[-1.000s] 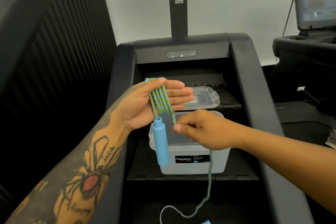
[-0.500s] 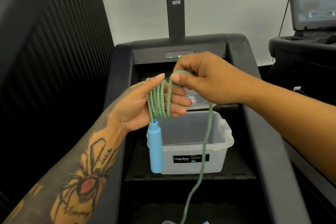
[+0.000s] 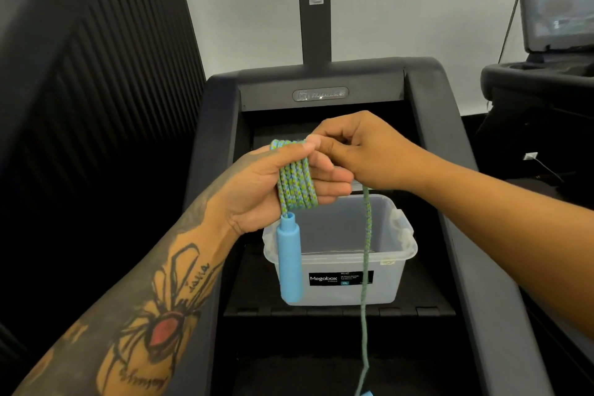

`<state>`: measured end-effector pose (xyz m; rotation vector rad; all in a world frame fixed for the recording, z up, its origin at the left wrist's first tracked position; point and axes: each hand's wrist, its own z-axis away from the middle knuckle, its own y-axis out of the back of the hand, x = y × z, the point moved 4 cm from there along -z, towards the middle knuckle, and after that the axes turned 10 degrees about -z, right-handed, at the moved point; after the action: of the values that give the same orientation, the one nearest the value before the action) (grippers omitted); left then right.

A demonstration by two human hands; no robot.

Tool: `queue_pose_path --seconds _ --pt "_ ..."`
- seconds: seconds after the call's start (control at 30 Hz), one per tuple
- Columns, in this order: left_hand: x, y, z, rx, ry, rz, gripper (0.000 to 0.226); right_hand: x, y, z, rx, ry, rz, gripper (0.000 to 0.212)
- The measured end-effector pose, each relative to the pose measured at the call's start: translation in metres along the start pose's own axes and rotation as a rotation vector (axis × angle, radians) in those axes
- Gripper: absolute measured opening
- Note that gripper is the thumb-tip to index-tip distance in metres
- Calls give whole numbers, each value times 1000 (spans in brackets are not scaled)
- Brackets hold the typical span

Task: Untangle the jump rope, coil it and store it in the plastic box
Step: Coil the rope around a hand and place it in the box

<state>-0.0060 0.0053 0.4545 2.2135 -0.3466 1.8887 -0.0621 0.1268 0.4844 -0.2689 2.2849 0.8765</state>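
Observation:
The green-and-blue braided jump rope (image 3: 297,185) is wound in several turns around the fingers of my left hand (image 3: 273,186). One blue handle (image 3: 290,262) hangs straight down from that hand. My right hand (image 3: 360,151) pinches the rope at the top of the coil, touching my left thumb. The loose rope tail (image 3: 365,267) drops from under my right hand past the box front to the floor. A bit of the second blue handle (image 3: 366,393) shows at the bottom edge. The clear plastic box (image 3: 398,264), labelled Megabox, stands open just below both hands.
The box sits on a dark step of a black exercise machine (image 3: 321,95) with raised side rails and an upright post (image 3: 314,3). A ribbed black panel (image 3: 96,74) fills the left. Another machine with a screen (image 3: 556,10) stands at the right.
My right hand carried the rope from below my left hand up over the fingers, adding another turn, and now sits lower against my left thumb. The loose tail has shortened.

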Motion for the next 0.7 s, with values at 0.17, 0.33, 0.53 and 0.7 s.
queue_pose_path --seconds 0.17,0.33,0.53,0.7 --pt "2 1 0 5 -21 33 31 8 -5 5 -54 -53 -121 32" --pt "5 6 0 46 -26 50 36 24 -21 17 -59 -167 -132 34" --pt "5 23 0 161 -51 68 37 18 -48 57 -303 -242 67 36" --pt "-1 27 7 160 -12 -19 37 -25 -31 61 -308 -127 86 25"
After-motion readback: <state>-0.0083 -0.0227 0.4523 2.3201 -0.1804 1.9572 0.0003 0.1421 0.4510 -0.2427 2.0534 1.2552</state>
